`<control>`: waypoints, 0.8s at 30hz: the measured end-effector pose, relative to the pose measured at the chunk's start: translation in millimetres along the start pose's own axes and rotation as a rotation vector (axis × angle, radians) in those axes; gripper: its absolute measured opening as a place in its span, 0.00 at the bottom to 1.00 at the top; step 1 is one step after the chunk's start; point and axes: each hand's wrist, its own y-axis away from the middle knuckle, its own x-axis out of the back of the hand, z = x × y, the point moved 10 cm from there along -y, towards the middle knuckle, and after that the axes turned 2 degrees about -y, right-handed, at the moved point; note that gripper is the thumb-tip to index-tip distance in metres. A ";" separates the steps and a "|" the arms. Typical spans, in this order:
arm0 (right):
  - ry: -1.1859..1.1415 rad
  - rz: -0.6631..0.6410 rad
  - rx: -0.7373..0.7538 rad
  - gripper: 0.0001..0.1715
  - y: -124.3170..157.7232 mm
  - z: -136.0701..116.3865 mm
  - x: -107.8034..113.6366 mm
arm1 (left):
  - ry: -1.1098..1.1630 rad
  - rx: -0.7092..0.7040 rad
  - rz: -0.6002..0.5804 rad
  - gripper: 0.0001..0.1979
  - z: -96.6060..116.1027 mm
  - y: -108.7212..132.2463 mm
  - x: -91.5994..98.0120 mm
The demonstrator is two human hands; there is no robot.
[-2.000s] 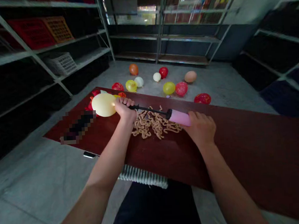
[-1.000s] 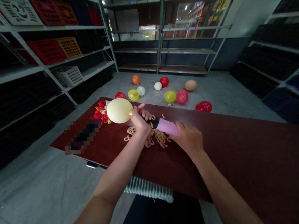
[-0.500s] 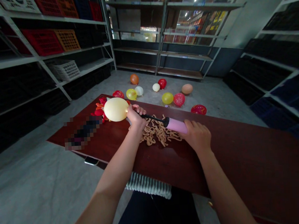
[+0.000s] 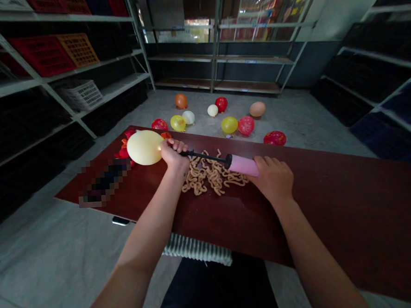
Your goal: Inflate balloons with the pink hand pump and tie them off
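Observation:
A pale yellow balloon (image 4: 144, 147), inflated, sticks out to the left of my left hand (image 4: 174, 155). That hand is closed around the balloon's neck and the black rod end of a hand balloon pump (image 4: 243, 165). The nozzle is hidden by my fingers. My right hand (image 4: 274, 177) wraps round the pump's pink barrel at its far end, and a length of black rod shows between the two hands. Below the pump, a heap of tan, curly uninflated long balloons (image 4: 207, 175) lies on the dark red table (image 4: 231, 227).
Red and orange uninflated balloons (image 4: 123, 149) lie at the table's left end, near a blurred dark object (image 4: 106, 181). Several inflated balloons, including an orange one (image 4: 181, 100), rest on the floor beyond. Shelving (image 4: 182, 58) stands behind, with crates (image 4: 42, 54) at left.
My hands have moved slightly apart, so more black rod shows between my left hand and the pink barrel. The balloon stays at my left hand. The whole view has shifted a little.

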 end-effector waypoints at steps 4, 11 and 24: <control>-0.044 -0.026 -0.019 0.17 0.4 -0.5 -0.9 | -0.013 -0.007 -0.015 0.16 -2.2 3.3 -1.9; -0.142 -0.072 -0.020 0.16 -0.1 -20.6 6.4 | -0.054 0.023 -0.068 0.17 -17.9 19.5 -9.6; -0.322 -0.121 -0.037 0.26 0.1 -42.2 -4.6 | -0.154 0.067 -0.109 0.22 -48.1 40.6 -13.8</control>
